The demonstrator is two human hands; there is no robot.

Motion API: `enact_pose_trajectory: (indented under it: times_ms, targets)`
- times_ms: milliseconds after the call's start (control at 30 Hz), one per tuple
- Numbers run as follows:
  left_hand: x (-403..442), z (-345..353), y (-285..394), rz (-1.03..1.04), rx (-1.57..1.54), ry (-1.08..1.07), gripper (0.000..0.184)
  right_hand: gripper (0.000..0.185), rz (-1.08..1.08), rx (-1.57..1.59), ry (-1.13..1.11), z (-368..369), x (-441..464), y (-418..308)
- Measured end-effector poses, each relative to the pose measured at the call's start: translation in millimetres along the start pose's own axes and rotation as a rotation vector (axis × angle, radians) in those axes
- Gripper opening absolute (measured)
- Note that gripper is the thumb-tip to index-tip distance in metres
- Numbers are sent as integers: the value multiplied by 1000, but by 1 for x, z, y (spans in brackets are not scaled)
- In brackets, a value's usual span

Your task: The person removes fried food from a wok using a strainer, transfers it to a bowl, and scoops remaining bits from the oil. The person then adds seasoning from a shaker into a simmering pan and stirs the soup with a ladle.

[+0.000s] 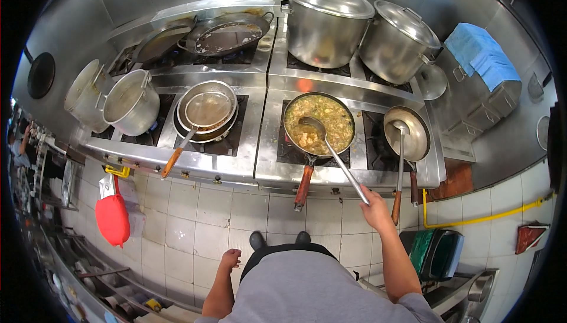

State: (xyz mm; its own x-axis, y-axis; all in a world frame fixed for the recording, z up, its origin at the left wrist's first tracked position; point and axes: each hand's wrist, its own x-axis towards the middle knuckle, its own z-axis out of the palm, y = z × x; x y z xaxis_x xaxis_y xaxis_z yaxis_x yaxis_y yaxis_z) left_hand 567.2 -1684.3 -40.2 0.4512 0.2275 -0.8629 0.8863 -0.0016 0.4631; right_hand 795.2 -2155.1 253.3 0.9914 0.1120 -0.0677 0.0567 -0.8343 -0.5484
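My right hand (377,207) is closed around the long metal handle of a ladle (344,168). The ladle's bowl dips into a thick, chunky yellow-green food mixture (323,113), which fills a frying pan (352,136) on the front burner. This pan's worn red-brown handle (304,186) points toward me, with no hand on it. Down by my side, my left hand (231,258) hangs away from the stove, its fingers curled and nothing visible in them.
Right of the pan, a second ladle (401,140) rests in a smaller pan (418,137). Two large lidded pots (325,25) stand behind. Leftward are a strainer (209,109) over a pan, deep pots (131,103) and woks (229,33). A green bin (426,252) sits low right.
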Motion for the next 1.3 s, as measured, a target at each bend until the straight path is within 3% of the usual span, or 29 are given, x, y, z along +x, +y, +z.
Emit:
enact_pose_trajectory:
  times_ms: [200,400,467,667,967,1300]
  targets:
    - [-1,1,-1,-17,-4,-8,31,58,6,12,-59,-2,7,8]
    - [0,4,3,-14,2,-8,30,51,151,-2,-230,-21,24,-13]
    - [-1,5,6,-1,-11,-16,29,47,399,252,-394,-28,29,-24]
    - [-3,7,5,2,-8,-9,29,34,455,699,-495,-17,33,0]
    - [-9,4,-6,-31,-13,0,27,34,502,1016,-486,-4,15,-2]
    - [-6,4,5,7,2,-15,30,44,454,950,-383,-3,1,-4]
